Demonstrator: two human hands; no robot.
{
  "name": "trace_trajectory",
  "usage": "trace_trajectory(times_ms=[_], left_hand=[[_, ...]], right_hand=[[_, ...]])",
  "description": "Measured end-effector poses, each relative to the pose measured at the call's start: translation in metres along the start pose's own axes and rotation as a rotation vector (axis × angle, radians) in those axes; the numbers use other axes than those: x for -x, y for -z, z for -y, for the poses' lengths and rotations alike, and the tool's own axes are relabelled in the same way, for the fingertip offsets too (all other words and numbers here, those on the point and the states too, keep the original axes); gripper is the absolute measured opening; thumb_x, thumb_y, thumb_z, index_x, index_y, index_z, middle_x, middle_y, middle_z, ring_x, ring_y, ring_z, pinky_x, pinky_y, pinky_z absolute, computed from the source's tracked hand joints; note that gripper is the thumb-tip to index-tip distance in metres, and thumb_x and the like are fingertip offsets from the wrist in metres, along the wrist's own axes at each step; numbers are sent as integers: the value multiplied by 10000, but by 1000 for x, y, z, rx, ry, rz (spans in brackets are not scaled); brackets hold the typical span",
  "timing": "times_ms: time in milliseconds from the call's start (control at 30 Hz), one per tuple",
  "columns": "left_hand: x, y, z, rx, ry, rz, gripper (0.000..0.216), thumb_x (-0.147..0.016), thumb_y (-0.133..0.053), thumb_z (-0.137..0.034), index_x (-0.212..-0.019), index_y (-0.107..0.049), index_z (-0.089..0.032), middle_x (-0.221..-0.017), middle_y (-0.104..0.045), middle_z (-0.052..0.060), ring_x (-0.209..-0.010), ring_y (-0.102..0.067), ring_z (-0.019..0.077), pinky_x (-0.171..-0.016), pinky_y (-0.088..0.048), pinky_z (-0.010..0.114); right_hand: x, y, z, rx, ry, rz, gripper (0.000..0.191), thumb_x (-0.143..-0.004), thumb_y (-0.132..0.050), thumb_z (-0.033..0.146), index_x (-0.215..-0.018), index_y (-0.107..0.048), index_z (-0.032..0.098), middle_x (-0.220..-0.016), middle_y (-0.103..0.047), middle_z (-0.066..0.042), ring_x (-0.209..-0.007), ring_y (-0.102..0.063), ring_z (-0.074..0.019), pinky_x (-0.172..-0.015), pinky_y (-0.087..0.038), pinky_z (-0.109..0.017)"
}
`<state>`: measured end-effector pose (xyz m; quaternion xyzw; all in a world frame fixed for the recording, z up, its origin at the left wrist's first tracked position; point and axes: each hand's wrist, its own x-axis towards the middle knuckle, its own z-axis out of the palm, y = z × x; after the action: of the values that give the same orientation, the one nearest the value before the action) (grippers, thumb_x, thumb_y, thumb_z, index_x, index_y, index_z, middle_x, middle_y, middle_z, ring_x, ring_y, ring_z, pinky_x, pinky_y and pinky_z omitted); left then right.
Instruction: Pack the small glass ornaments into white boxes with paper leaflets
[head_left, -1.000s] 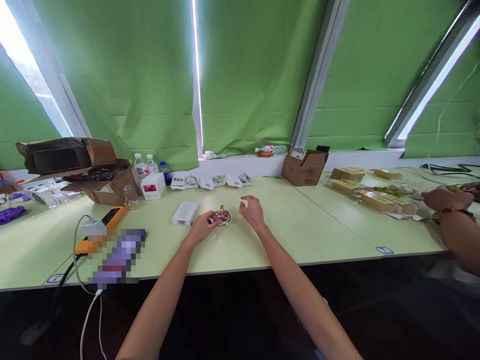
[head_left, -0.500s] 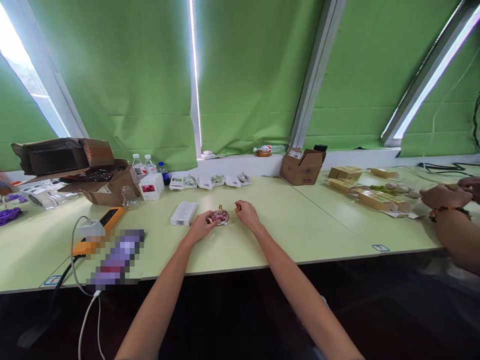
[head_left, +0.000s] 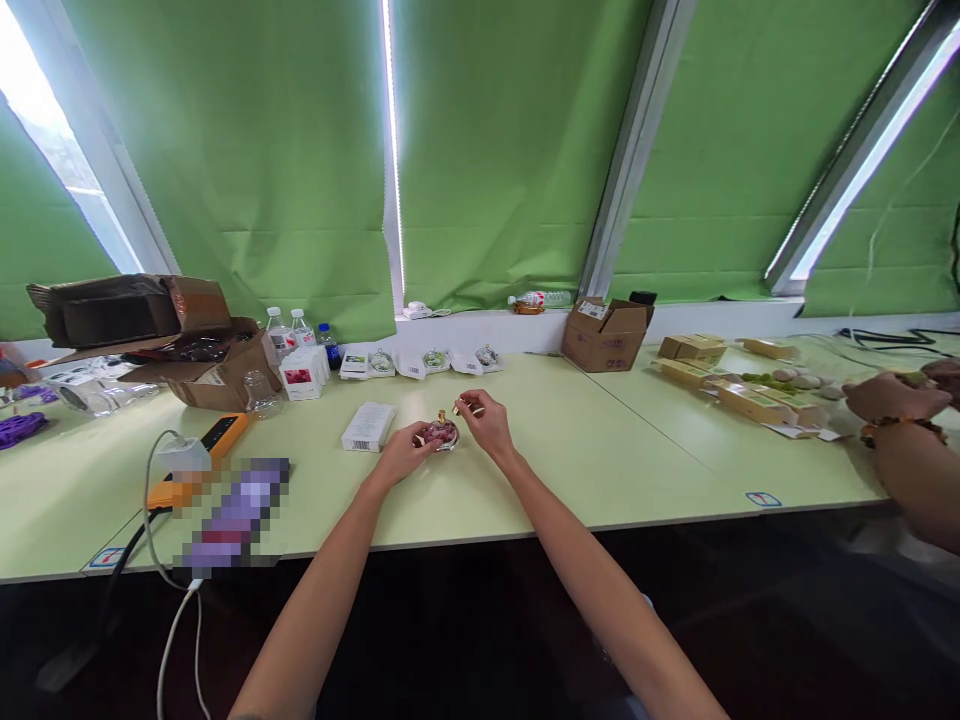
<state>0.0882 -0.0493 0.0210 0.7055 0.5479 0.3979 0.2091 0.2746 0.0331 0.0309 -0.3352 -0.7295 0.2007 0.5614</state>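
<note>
A small round glass bottle [head_left: 441, 432] with pink-red contents and a gold neck stands on the pale green table [head_left: 585, 450]. My left hand [head_left: 401, 452] is curled around its left side and steadies it. My right hand [head_left: 486, 420] hovers just right of the bottle's neck, thumb and forefinger pinched on a small gold cap [head_left: 458, 407]. A white barcoded box [head_left: 369, 426] lies flat to the left of my left hand.
Open cardboard boxes [head_left: 202, 355] and water bottles [head_left: 289, 330] stand at the back left, small packets [head_left: 420, 361] along the back. An orange power strip [head_left: 199, 460] with cables lies at the left. Another person's hands [head_left: 896, 400] work at the right among tan boxes [head_left: 720, 385].
My right hand has moved left from the table toward the bottle's neck, lifting the small gold cap with it. My left hand has stayed on the bottle.
</note>
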Motion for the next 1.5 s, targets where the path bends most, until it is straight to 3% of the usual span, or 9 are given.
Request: trace_trajectory(times_ms=[400,1500], left_hand=[[-2,-4,6,23,-13,-12,421,-834,-530,-533,-1059,-654,-200,-956,-688,57,-745,-597,185,-625,-434,280],[-2,-4,4,23,-22,-8,362,-851,-519,-504,-1000,-644,-200,-938,-690,42,-729,-598,169,-626,-438,271]], right_hand=[[5,-11,19,9,72,-81,282,-884,-536,459,-991,-623,213,-923,-701,-50,-635,-629,-146,-540,-499,-265],[10,-16,16,192,182,40,265,-927,-465,430,-1036,-614,240,-955,-712,-22,-670,-656,-144,-583,-526,-265]])
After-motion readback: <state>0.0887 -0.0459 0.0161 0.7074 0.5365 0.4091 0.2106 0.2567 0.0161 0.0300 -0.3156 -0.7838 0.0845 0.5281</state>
